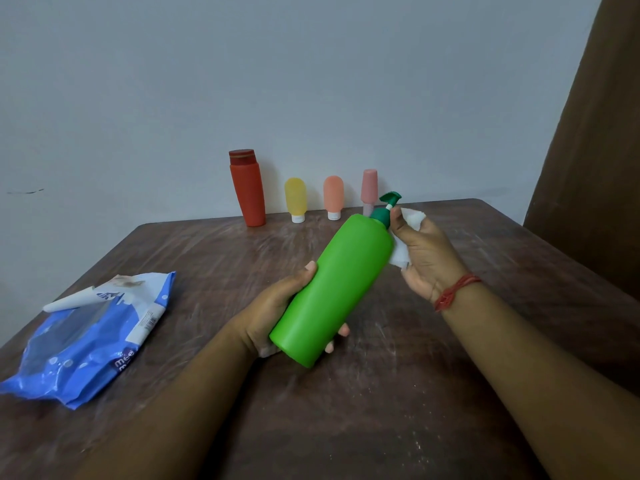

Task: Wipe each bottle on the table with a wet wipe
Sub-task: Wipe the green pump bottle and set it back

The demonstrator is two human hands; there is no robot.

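I'm gripping the tilted green bottle (332,289) in my left hand (277,313), my right hand (426,258) pinching the wipe (401,252) at its pump (388,206), which risks squirting if pressed.

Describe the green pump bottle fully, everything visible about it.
The green bottle is a tall, smooth, bright green cylinder that looks like plastic, with no label in sight. Its darker green pump has a white stem and a raised nozzle. It is held above the table, tilted, its pump pointing away and to the right. The left hand grips its lower body; the right hand holds a white wipe against its shoulder by the pump.
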